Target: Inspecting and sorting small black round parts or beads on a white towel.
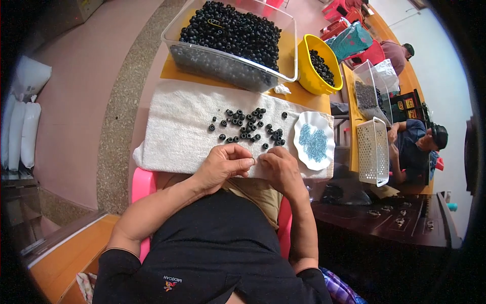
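Observation:
My left hand (pixel 228 161) is closed in a pinch at the near edge of the white towel (pixel 177 111). At its fingertips a tiny curved edge shows, too small to name. Close by on the right, my right hand (pixel 281 167) is also closed, thumb and fingers pressed together; what they hold, if anything, is hidden. Just beyond both hands, several small black ring-shaped parts (pixel 248 121) with holes lie scattered on the towel. To the right of my right hand stands a white wavy-edged dish (pixel 300 121) with a pile of tiny pale blue pieces (pixel 313 143).
Beyond the towel stands a clear plastic bin (pixel 223 57) heaped with black parts. A yellow basin (pixel 305 66) of similar parts sits right of it. Farther right are a white perforated basket (pixel 373 152), another clear bin (pixel 365 76) and a seated person (pixel 417 142).

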### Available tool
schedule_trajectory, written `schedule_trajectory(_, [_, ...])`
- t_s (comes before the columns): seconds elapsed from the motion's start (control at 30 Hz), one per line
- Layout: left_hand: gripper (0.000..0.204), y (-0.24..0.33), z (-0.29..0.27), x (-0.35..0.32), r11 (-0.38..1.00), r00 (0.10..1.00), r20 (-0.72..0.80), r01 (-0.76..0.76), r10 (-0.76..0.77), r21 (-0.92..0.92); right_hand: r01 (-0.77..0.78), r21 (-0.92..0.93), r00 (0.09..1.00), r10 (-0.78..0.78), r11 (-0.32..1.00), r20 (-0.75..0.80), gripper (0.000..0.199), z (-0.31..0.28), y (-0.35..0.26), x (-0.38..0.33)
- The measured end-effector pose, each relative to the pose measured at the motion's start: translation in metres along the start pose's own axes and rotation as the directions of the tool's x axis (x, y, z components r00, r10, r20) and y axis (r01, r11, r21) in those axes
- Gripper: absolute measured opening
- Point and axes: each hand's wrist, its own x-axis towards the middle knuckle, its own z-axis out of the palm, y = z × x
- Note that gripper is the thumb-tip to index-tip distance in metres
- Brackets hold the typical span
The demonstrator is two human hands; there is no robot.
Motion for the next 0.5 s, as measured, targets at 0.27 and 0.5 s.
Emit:
schedule_trajectory(0.27, [0.012,-0.002,0.001,0.0,1.0,1.0,0.012,-0.022,0.022,0.019,-0.12,0.15,0.993,0.12,0.981,0.013,0.011,0.001,0.01,-0.004])
schedule_trajectory(0.5, [0.012,-0.004,0.0,0.0,0.998,0.999,0.005,-0.032,0.032,0.044,-0.285,0.811,0.94,0.313,0.511,0.133,0.011,0.0,0.0,-0.01])
